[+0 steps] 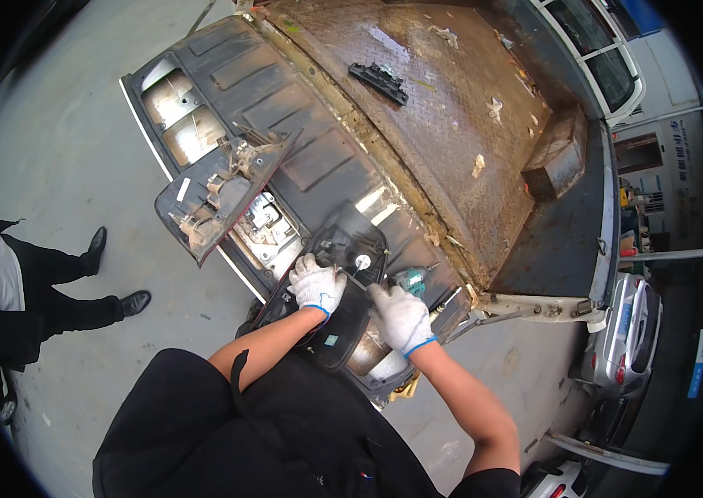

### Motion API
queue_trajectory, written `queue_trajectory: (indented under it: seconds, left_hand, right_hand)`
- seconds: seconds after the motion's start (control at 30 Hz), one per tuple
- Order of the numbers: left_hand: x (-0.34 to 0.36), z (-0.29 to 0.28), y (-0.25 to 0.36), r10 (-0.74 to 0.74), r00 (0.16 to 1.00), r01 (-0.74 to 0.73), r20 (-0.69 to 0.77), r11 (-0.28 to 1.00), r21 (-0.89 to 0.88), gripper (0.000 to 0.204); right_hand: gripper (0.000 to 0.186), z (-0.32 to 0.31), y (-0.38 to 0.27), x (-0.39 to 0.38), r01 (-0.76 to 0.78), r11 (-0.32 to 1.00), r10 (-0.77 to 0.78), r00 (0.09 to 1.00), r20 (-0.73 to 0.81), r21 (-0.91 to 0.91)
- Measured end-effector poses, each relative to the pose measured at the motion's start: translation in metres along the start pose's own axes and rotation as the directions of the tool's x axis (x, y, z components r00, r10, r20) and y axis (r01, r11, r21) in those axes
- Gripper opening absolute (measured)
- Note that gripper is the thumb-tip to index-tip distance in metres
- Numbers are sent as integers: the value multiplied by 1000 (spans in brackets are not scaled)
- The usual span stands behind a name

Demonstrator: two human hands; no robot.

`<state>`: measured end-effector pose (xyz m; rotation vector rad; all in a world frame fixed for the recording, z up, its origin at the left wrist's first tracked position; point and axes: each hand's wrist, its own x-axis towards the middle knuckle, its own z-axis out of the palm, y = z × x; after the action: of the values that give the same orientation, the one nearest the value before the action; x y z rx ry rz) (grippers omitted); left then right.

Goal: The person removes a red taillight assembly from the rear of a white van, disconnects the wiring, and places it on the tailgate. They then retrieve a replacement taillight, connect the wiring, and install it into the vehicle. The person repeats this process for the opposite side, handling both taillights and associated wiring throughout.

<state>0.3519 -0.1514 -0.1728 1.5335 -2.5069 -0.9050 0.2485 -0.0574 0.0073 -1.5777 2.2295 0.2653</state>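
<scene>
My left hand [316, 285], in a white glove, has its fingers curled on a black molded part [333, 339] lying on the dark lowered tailgate [322, 133]. My right hand [401, 318], also gloved, is closed on a thin tool, its shaft pointing up-left toward a white round piece [362, 262] on that part. A teal power drill [410, 280] lies just beyond my right hand. Further up the tailgate, a removed panel [231, 178] with brackets and wiring rests at a slant beside an opening with a white mechanism [268, 228].
A person in dark trousers [69, 307] stands at the left. The rusty truck bed [459, 149] holds a black strip part [376, 83], scraps and a wheel arch [554, 153]. A hinge arm [526, 310] runs at the bed's right corner. A silver car [621, 332] is parked at the right.
</scene>
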Motion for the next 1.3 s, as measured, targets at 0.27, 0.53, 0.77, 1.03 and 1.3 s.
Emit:
queue_trajectory:
  seconds: [0.27,0.53,0.77,1.03,1.3]
  left_hand:
    - [-1,4,-6,27,1000,-27,-16,999,-23,34]
    - [2,4,-5,31,1000,-31,-4,999,-26,35]
    - [6,-2,-5,24,998,-22,50,999,-29,37]
    - [4,-8,-4,28,995,-24,93,999,-35,38]
    - [0,-4,-4,65,998,-65,-5,996,-53,39]
  right_hand:
    - [30,11,-5,-9,-279,638,479,874,-86,718]
    - [42,23,-11,-16,-320,616,537,839,-87,720]
    - [30,26,-16,-20,-98,823,367,844,-391,559]
    - [38,31,-24,-22,-82,832,374,813,-446,548]
    - [27,48,-21,-24,-33,845,370,757,-538,534]
